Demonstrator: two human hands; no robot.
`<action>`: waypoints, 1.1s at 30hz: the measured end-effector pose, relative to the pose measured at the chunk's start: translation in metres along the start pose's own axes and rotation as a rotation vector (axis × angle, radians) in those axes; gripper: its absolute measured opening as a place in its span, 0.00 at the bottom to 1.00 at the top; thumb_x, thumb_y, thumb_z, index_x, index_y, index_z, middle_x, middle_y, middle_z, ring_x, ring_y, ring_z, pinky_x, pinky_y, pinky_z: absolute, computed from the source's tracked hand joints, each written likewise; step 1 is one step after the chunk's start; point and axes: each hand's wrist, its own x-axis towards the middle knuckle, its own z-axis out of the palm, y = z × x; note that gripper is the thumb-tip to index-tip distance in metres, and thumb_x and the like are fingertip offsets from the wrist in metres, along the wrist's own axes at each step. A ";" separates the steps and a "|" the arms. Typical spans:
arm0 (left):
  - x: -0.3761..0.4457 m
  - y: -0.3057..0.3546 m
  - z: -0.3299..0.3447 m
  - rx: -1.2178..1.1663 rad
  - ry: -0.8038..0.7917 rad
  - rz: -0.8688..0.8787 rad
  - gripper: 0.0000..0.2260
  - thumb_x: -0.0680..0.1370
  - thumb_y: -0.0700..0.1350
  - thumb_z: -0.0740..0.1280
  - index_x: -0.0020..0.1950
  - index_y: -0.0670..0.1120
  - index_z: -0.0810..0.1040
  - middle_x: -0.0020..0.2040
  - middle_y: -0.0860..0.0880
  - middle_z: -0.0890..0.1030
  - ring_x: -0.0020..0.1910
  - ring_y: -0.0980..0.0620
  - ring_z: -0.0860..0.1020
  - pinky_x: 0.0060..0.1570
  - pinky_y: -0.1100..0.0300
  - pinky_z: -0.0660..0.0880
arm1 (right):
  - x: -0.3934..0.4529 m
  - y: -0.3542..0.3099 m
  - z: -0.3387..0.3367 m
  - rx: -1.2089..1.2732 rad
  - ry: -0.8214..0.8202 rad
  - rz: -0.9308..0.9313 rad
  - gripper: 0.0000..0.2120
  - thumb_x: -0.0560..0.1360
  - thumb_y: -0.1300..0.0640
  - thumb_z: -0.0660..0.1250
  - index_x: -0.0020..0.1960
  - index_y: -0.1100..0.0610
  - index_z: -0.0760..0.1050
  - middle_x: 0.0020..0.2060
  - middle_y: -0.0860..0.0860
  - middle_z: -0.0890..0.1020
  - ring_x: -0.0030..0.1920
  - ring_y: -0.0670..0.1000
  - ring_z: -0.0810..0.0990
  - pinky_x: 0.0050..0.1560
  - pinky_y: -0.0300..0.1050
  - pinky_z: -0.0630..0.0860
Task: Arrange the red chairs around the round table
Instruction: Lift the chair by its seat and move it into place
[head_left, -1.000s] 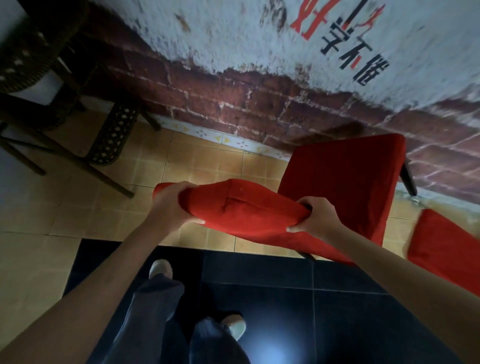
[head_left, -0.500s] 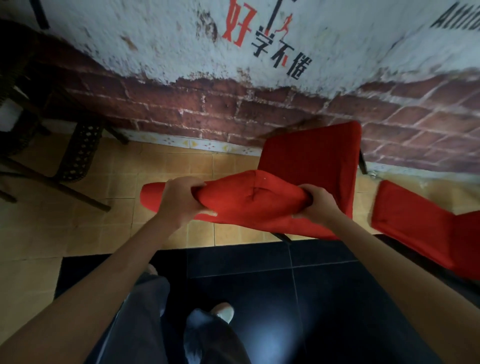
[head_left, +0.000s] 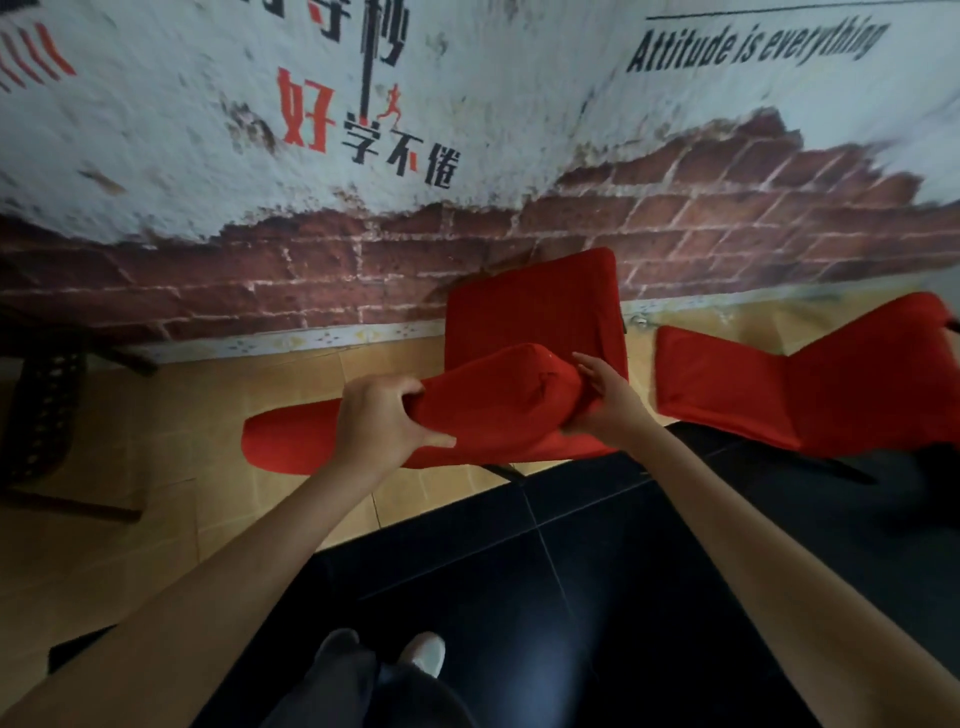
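A red padded chair (head_left: 535, 322) stands in front of me, its seat toward the brick wall and its backrest top nearest me. My left hand (head_left: 376, 421) grips the left part of the backrest top. My right hand (head_left: 597, 400) grips its right end. A second red chair (head_left: 810, 384) stands to the right on the floor, apart from the first. No round table is in view.
A brick-and-plaster wall (head_left: 363, 260) with painted lettering runs close behind the chairs. Dark wicker furniture (head_left: 41, 410) stands at the far left. The floor (head_left: 171, 426) is tan tile near the wall and black tile under my feet (head_left: 384, 654).
The view has swung to the right and the chair now sits more centrally. Both hands keep their hold on the backrest top, closer together. More of the second chair shows at the right.
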 end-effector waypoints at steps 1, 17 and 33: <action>0.002 0.005 0.002 0.008 -0.015 0.014 0.28 0.52 0.54 0.84 0.45 0.42 0.85 0.40 0.48 0.84 0.38 0.52 0.79 0.42 0.60 0.74 | -0.003 0.002 -0.003 0.033 0.014 0.005 0.51 0.58 0.70 0.80 0.75 0.52 0.61 0.71 0.56 0.67 0.72 0.57 0.66 0.70 0.61 0.66; 0.016 0.091 0.056 0.062 -0.040 0.063 0.26 0.54 0.56 0.83 0.45 0.45 0.82 0.42 0.51 0.82 0.41 0.54 0.76 0.41 0.60 0.69 | -0.027 0.030 -0.093 -0.002 -0.011 -0.137 0.59 0.56 0.67 0.83 0.78 0.49 0.54 0.71 0.57 0.68 0.74 0.54 0.63 0.71 0.60 0.66; 0.013 0.130 0.109 0.243 -0.043 0.064 0.42 0.55 0.73 0.72 0.64 0.54 0.74 0.61 0.52 0.78 0.61 0.49 0.75 0.67 0.44 0.61 | -0.047 0.059 -0.168 -0.170 0.082 -0.411 0.60 0.58 0.57 0.83 0.78 0.41 0.49 0.71 0.51 0.68 0.71 0.54 0.67 0.70 0.57 0.66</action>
